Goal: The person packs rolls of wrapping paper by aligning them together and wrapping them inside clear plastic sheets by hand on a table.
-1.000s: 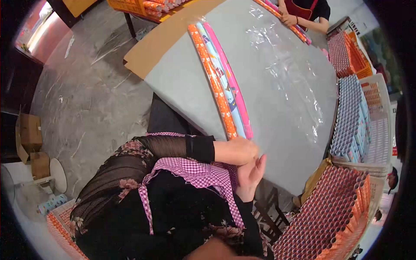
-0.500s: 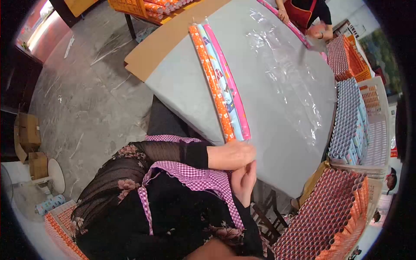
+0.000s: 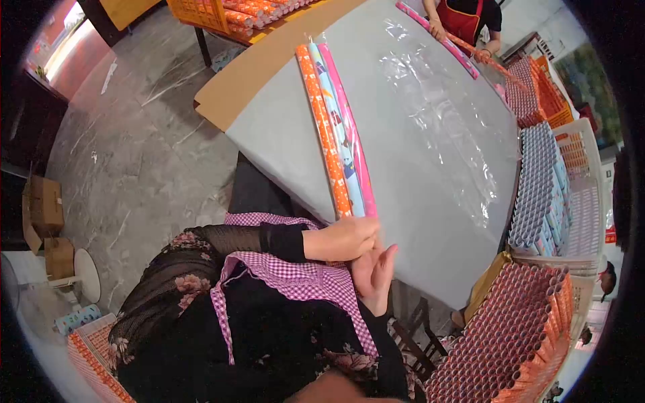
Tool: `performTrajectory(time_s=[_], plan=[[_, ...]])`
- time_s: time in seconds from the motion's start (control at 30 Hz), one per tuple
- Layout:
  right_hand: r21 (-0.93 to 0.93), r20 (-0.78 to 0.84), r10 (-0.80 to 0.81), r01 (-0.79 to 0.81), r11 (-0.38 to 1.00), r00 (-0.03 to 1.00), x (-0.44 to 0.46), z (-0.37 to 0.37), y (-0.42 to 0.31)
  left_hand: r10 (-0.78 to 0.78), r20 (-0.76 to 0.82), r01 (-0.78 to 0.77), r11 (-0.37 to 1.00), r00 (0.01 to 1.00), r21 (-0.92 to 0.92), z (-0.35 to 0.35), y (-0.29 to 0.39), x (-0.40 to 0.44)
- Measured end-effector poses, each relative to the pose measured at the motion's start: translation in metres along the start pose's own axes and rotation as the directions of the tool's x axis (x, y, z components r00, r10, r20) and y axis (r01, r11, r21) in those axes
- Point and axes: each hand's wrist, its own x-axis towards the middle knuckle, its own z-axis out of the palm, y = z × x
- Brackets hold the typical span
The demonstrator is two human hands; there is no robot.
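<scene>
Sitting at left on the floor: cardboard boxes (image 3: 44, 207). Further right, far side, an orange crate (image 3: 195, 13) of patterned rolls, then a cardboard sheet (image 3: 225, 101) along the left edge of the grey table (image 3: 420, 228). On the table, side by side, orange roll (image 3: 324, 134), light-blue roll (image 3: 328, 101), pink roll (image 3: 362, 176), clear plastic showing past their far ends. Left hand (image 3: 341, 240) at their near ends, fingers curled in; can't tell what it grips. Right hand (image 3: 371, 272) just beside it, nearer, palm partly open, thumb apart; can't tell if it holds anything. Right of the rolls, crumpled clear film (image 3: 440, 131) lies flat. Far right, another person (image 3: 463, 20) handles rolls. Right edge: stacked blue rolls (image 3: 537, 191), nearer, stacked orange rolls (image 3: 500, 329).
</scene>
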Motion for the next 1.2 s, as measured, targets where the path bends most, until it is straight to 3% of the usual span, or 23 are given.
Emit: performTrajectory(time_s=[0.07,0.2,0.47,0.57,0.63,0.9,0.97,1.1,1.13,1.2], plan=[[0.021,-0.044,0.025,-0.024,0.999,0.999,0.004,0.001,-0.001,-0.063,0.041,0.065,0.997,0.997,-0.053,-0.002,0.008,-0.001],[-0.016,0.018,0.055,-0.054,0.998,0.998,0.012,0.004,-0.003,0.013,0.039,-0.014,1.000,0.999,0.020,-0.002,0.002,0.000],[0.002,0.053,-0.058,0.058,0.998,0.997,0.036,0.007,0.017,0.051,0.080,-0.061,0.991,0.995,0.121,0.001,0.001,-0.005],[0.068,0.094,-0.065,0.059,0.996,0.993,0.035,-0.004,0.021,0.139,0.066,-0.144,0.985,0.988,0.094,0.004,-0.003,-0.005],[0.078,0.083,-0.066,0.060,0.995,0.994,0.037,-0.004,0.021,0.241,0.053,-0.247,0.942,0.969,0.226,0.009,-0.008,-0.004],[0.002,-0.025,-0.036,0.037,0.999,0.999,0.037,0.012,0.014,0.167,0.133,-0.185,0.974,0.977,0.134,0.001,-0.001,-0.006],[-0.047,-0.065,0.009,-0.012,0.999,0.998,0.033,0.004,0.012,0.341,0.221,-0.386,0.899,0.914,0.208,-0.010,-0.002,-0.006],[0.127,-0.055,0.010,-0.003,0.992,0.998,0.037,-0.013,0.021,0.320,0.238,-0.387,0.858,0.917,0.338,-0.059,0.012,0.011],[-0.012,-0.092,-0.078,0.078,0.997,0.993,0.037,-0.006,0.020,0.306,0.239,-0.380,0.834,0.922,0.399,-0.071,0.003,0.016],[-0.018,-0.071,-0.073,0.072,0.997,0.995,0.032,0.006,0.011,0.318,0.280,-0.418,0.778,0.906,0.469,-0.099,-0.014,0.034]])
